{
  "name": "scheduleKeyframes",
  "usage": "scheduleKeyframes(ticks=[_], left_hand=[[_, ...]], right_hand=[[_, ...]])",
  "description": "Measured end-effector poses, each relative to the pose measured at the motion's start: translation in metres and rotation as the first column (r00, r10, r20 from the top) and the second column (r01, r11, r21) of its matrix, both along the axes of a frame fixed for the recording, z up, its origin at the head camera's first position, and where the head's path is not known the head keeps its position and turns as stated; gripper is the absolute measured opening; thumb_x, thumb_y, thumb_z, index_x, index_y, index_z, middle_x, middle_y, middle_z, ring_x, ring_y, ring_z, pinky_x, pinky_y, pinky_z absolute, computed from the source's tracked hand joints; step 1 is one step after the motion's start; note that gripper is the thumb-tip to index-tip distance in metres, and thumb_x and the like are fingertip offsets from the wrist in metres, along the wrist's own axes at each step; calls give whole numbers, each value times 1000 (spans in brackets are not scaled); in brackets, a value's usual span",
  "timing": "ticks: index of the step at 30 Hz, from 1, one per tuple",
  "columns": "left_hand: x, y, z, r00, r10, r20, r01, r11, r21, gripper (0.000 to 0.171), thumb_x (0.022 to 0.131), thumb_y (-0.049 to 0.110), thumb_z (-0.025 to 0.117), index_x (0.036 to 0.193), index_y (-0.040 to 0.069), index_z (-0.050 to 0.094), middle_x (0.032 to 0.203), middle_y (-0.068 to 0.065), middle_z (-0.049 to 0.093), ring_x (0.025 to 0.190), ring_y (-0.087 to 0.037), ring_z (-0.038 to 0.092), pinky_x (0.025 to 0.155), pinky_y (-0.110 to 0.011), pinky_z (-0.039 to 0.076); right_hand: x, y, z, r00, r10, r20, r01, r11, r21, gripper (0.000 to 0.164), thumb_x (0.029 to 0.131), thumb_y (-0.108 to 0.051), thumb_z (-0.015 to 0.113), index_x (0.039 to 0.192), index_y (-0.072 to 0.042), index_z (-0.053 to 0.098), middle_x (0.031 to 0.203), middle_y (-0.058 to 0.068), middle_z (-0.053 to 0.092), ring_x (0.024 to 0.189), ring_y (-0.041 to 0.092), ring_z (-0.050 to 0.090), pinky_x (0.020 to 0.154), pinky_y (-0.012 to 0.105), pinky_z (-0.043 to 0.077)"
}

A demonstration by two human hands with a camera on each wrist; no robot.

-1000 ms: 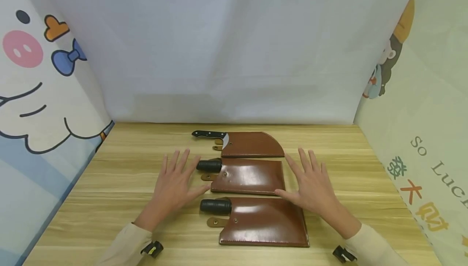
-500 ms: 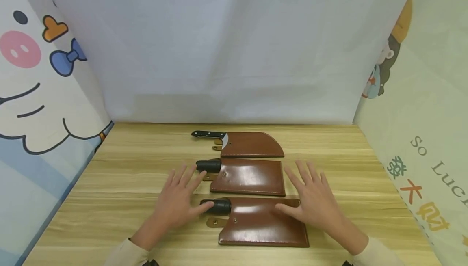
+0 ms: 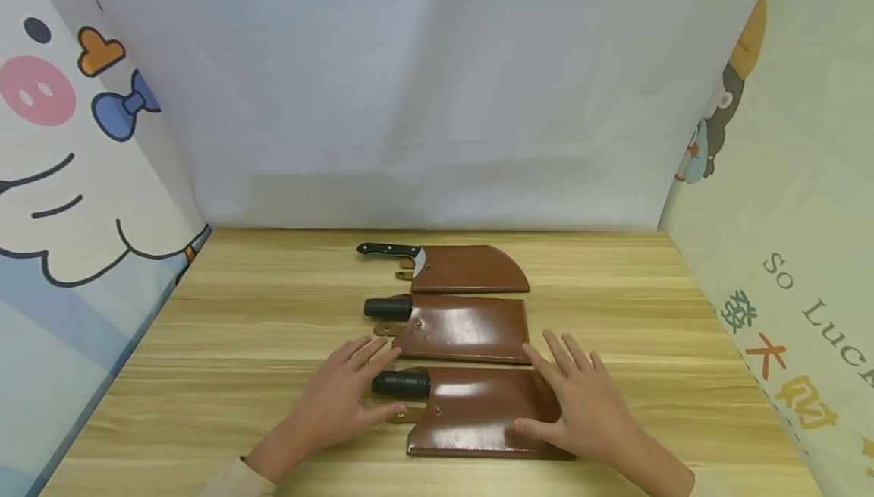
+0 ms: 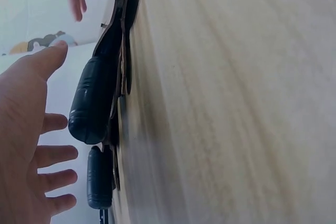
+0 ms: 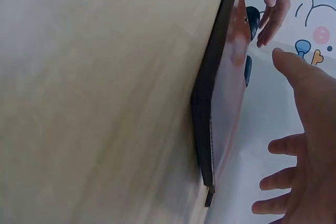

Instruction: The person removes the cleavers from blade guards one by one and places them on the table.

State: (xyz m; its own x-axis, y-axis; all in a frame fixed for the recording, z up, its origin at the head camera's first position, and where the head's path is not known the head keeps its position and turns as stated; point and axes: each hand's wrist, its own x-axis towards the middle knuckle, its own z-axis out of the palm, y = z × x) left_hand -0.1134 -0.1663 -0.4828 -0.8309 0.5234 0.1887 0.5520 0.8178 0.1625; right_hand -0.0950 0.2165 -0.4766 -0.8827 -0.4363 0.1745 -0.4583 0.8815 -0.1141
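In the head view, a large, glossy brown, leather-like sheath [image 3: 492, 406] lay flat on the light wood-grained counter [image 3: 239, 315]; this nearest sheath served as the landmark. A thick black ribbed handle [image 3: 401, 385] stuck out at its left end, above a tan strap [image 3: 410, 414] with a metal snap. Just beyond it lay a smaller glossy brown rectangular sheath [image 3: 467, 330] with its own black ribbed handle [image 3: 388, 308]. Farthest beyond it was a matt brown sheath with a curved end [image 3: 471, 269], where a sliver of metal blade [image 3: 419, 262] showed beside a slim black riveted handle [image 3: 391, 250]. The person's left grip [image 3: 337, 402], a bare hand, was to the left of the nearest sheath, fingers spread, holding nothing, its thumb tip over the tan strap. The right grip [image 3: 590, 402], also bare and spread wide, held nothing and overlapped the sheath's right end.

In the left wrist view, the left grip's fingers were extended beside the nearest sheath's handle; whether the index fingertip touched it could not be told.

In the right wrist view, the nearest sheath showed edge-on, and the right grip stood apart from it, thumb and fingers stretched out with nothing between them.
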Motion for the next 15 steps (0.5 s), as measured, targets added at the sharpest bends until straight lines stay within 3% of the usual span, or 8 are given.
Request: scheduleKeyframes(ticks=[9, 15], left_hand=[[1, 3, -7, 992, -36, 120, 27, 997, 76, 78, 88, 69, 65, 148, 20, 56, 151, -10, 54, 140, -38, 47, 114, -57, 39], [-1, 5, -10, 990, -61, 128, 47, 993, 106, 72, 88, 66, 68, 146, 23, 59, 148, -8, 56, 136, -33, 51, 111, -55, 43]], right_hand=[[10, -1, -6, 994, 80, 73, -79, 997, -14, 109, 75, -86, 62, 159, -19, 41, 162, 21, 35, 143, 47, 41, 105, 70, 40], [13, 1, -7, 977, 125, 173, -118, 992, -45, 112, 75, -88, 60, 159, -18, 39, 163, 21, 31, 141, 49, 41, 106, 70, 40]])
